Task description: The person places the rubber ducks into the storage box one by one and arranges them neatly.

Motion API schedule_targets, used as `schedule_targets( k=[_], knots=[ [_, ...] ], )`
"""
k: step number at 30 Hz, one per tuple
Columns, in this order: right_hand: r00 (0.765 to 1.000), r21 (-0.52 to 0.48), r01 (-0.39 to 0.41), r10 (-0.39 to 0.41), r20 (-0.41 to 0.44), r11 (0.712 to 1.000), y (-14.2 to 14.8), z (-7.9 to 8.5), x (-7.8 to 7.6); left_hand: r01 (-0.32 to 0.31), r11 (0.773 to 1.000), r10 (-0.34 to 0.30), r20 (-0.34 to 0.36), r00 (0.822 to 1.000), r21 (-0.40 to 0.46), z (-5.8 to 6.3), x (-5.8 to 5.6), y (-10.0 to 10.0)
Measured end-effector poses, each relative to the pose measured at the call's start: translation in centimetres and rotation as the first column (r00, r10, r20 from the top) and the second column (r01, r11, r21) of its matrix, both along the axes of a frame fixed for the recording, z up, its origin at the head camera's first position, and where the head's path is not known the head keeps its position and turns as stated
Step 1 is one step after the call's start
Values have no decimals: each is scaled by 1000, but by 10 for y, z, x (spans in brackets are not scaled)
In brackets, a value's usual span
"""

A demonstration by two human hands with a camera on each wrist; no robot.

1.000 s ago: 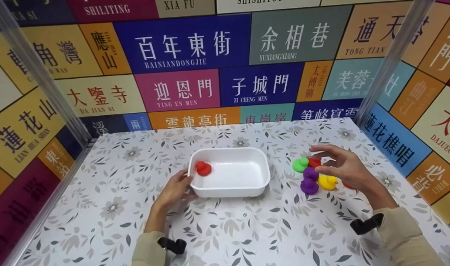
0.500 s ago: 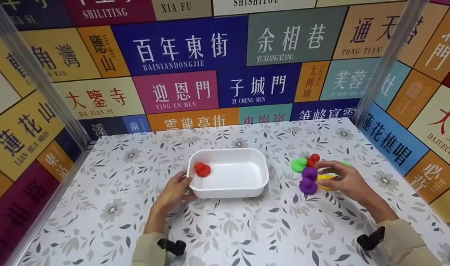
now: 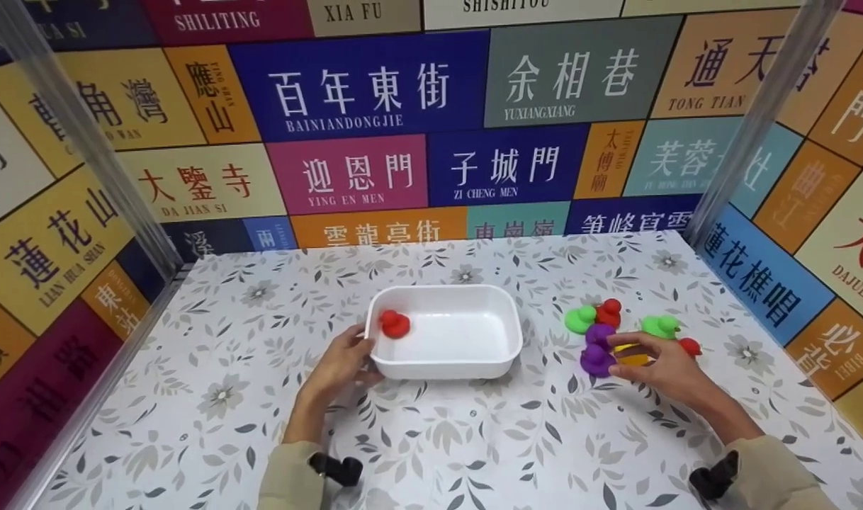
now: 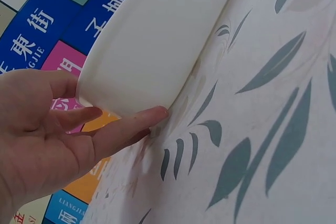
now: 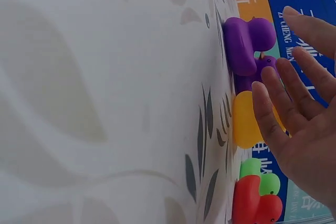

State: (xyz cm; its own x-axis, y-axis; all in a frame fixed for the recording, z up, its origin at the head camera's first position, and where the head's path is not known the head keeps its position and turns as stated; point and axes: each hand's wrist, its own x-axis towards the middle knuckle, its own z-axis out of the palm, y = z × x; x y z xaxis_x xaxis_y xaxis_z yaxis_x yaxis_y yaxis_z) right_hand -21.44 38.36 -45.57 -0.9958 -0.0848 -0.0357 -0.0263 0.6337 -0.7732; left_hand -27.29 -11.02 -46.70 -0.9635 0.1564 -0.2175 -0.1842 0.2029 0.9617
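Observation:
My left hand holds the left end of a white plastic tub. In the left wrist view, one digit reaches over the rim of the tub and other fingers lie along its outside. A red toy duck sits inside at the left. My right hand hovers over a yellow toy duck, partly hiding it. The right wrist view has its fingers spread beside the yellow duck, with no grip visible. Two purple toy ducks stand just left of these fingertips.
A green duck and a red duck touch behind the purple ones. Another green duck and red duck lie behind the right hand. The table wears a floral cover; a sign-printed wall stands behind.
My right hand has come down and nearer, from above the red and purple ducks to the yellow one. The green and red ducks at the right are uncovered. My left hand stays at the tub.

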Motion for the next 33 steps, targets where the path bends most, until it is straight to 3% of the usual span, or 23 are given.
schedule_targets(
  k=[4,13,22,33],
  knots=[
    [1000,-1,18,-18,13,1000,1,-2,0,-8,999,9,4,1000,-38,3,0,2],
    [992,-8,37,-36,121,999,4,-10,1,22,1000,-22,16,1000,3,4,0,6],
    [998,64,-4,0,57,998,-11,-13,-11,-26,999,26,-7,1000,19,-2,2,1],
    [998,166,13,-23,56,986,-15,-13,-17,-5,999,5,-7,1000,34,-2,2,1]
  ],
)
